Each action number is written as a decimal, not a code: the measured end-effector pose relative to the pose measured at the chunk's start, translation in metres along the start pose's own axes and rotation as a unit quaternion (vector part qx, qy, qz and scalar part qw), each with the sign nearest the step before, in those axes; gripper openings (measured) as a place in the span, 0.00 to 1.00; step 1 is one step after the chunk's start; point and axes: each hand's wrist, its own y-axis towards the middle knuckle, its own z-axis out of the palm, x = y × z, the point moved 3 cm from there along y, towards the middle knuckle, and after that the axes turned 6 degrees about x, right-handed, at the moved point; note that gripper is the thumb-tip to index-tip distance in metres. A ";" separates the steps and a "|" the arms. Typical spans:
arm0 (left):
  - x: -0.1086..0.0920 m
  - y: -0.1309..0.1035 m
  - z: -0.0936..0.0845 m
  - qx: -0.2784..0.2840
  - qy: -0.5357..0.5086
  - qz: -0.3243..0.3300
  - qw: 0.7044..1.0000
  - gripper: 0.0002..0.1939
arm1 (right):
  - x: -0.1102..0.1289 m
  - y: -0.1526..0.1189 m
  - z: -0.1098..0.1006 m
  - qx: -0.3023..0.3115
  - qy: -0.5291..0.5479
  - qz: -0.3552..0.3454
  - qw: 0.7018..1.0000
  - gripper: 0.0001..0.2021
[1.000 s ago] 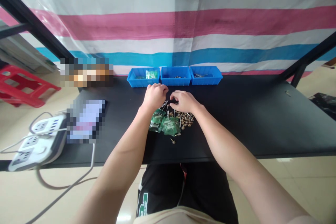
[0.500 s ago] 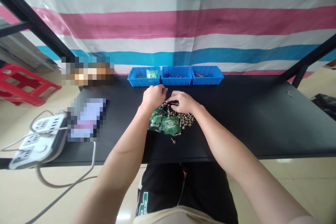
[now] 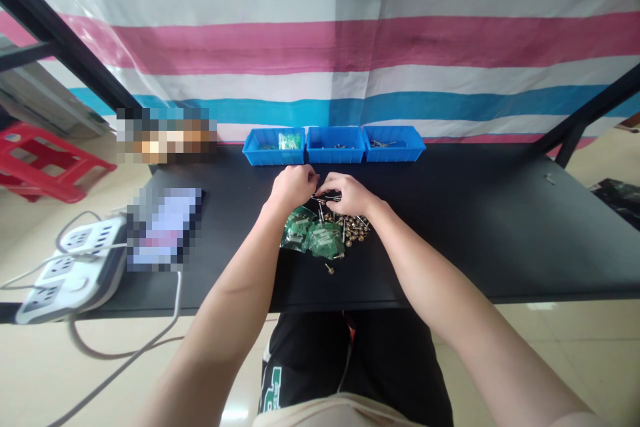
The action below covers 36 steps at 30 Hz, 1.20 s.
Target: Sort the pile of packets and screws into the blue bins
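Observation:
My left hand (image 3: 294,185) is closed above the far side of a small pile, its fingertips turned away and mostly hidden. Close beside it, my right hand (image 3: 349,193) has its fingers bent and drawn together over thin metal pins (image 3: 321,210). What either hand grips is too small or too hidden to make out. Under and to the near side of my hands lie green plastic bags (image 3: 325,240) with pale pieces in them. Brass-coloured screw-like parts (image 3: 356,230) are heaped to the right of the bags. One loose metal part (image 3: 329,269) lies nearer the table edge.
Three blue bins stand in a row behind my hands: the left bin (image 3: 274,156) holds a green bag, the middle bin (image 3: 336,155) and right bin (image 3: 394,153) small metal parts. A white power strip (image 3: 75,273) with cables and a blurred-out device (image 3: 167,227) occupy the table's left side.
My left hand has dropped slightly toward the pile, and the pins below it are more covered. My right hand stays almost in place.

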 end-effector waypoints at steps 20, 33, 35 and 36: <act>0.001 0.003 0.009 0.085 0.003 0.075 0.993 0.12 | 0.004 0.005 -0.001 0.072 0.001 0.028 0.997 0.08; 0.004 0.004 0.012 0.095 -0.024 0.080 0.992 0.08 | -0.010 0.002 -0.005 -0.032 0.162 0.086 0.982 0.07; 0.004 0.004 0.011 0.095 -0.026 0.078 0.992 0.09 | -0.015 0.003 -0.006 -0.071 0.195 0.096 0.974 0.08; 0.004 0.003 0.011 0.095 -0.027 0.078 0.992 0.09 | -0.017 0.003 -0.007 -0.095 0.208 0.100 0.968 0.09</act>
